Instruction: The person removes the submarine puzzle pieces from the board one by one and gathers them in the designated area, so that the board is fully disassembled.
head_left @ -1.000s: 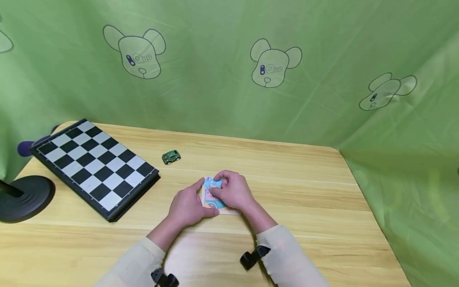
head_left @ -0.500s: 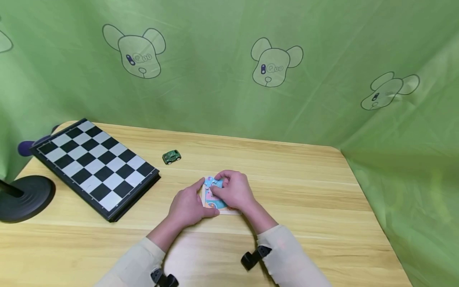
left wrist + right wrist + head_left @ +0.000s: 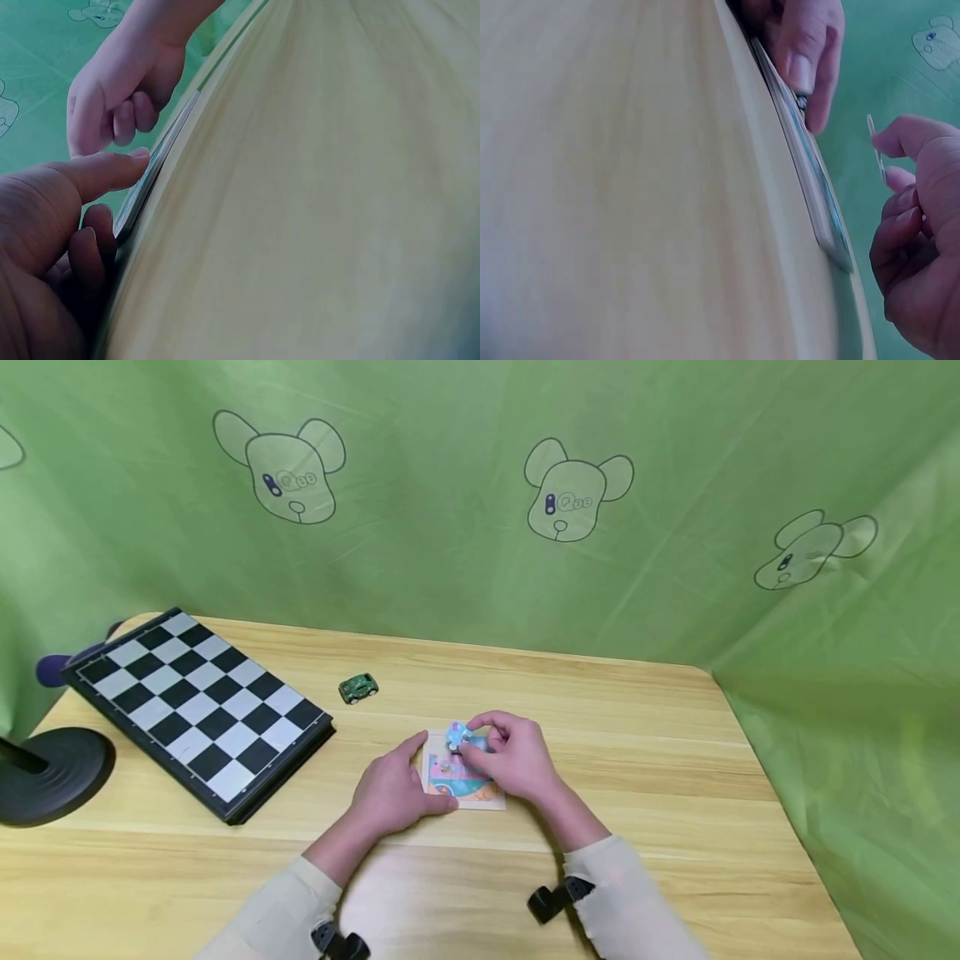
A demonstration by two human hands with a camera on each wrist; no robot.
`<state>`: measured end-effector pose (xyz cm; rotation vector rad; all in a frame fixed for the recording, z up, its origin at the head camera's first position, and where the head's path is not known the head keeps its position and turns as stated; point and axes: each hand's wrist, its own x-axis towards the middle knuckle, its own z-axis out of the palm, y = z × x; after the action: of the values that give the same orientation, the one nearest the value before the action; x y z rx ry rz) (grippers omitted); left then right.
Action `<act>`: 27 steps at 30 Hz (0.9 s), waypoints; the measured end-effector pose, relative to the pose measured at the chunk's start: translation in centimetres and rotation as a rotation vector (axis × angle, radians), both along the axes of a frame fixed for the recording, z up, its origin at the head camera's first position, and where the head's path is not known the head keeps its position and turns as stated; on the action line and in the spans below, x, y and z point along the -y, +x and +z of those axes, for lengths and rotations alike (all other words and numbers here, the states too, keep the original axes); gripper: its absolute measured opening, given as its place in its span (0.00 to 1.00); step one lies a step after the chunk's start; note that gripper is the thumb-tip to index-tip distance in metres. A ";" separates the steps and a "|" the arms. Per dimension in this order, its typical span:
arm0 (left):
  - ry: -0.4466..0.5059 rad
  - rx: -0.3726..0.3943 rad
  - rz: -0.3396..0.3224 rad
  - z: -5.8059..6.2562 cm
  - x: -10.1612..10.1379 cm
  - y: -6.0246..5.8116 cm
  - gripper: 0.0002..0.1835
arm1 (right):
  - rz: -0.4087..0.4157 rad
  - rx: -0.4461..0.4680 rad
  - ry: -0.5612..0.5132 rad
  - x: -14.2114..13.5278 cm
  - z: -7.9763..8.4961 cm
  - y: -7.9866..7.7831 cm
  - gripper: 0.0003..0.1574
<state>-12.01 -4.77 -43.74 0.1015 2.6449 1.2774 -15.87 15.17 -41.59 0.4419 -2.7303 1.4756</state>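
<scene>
A small jigsaw puzzle board [image 3: 463, 787] with a pink, blue and orange picture lies on the table between both hands. My left hand [image 3: 390, 789] holds its left side, index finger at the upper left corner and thumb on the lower edge. With thumb and index finger, my right hand [image 3: 519, 758] pinches a light blue puzzle piece [image 3: 456, 736] over the board's upper part. Seen edge-on in the right wrist view, that thin piece [image 3: 877, 144] is lifted clear of the board [image 3: 802, 157]. My right fingers cover the board's upper right area.
A black and white chessboard [image 3: 198, 702] lies at the left, beside a round black stand base [image 3: 63, 775]. A green toy car [image 3: 358, 688] sits beyond the hands. Behind the wooden table [image 3: 637, 760] hangs a green curtain [image 3: 450, 527].
My right hand has lifted the light blue piece off the board's upper left and moved it slightly right, exposing pale board beneath. My left hand stays in place on the board.
</scene>
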 end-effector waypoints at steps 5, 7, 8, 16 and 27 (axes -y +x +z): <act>0.008 0.002 -0.008 0.0 0.1 0.0 0.58 | 0.023 -0.010 -0.018 -1.8 0.0 0.0 0.14; 0.008 -0.001 -0.011 0.0 0.1 0.0 0.57 | 0.020 -0.003 -0.014 -2.6 0.0 0.1 0.14; 0.008 -0.004 -0.011 0.0 0.2 0.0 0.57 | 0.019 -0.001 -0.012 -2.9 0.1 0.1 0.14; 0.020 -0.009 -0.009 -0.1 0.2 -0.1 0.57 | 0.016 -0.029 0.040 -4.6 2.5 1.1 0.14; 0.019 -0.002 -0.011 -0.1 0.1 -0.1 0.57 | 0.004 -0.031 0.031 -9.1 -0.1 -0.6 0.15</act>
<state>-12.11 -4.86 -43.87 0.1198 2.6309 1.3004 -16.49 24.28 -41.66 0.4669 -2.7336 1.4163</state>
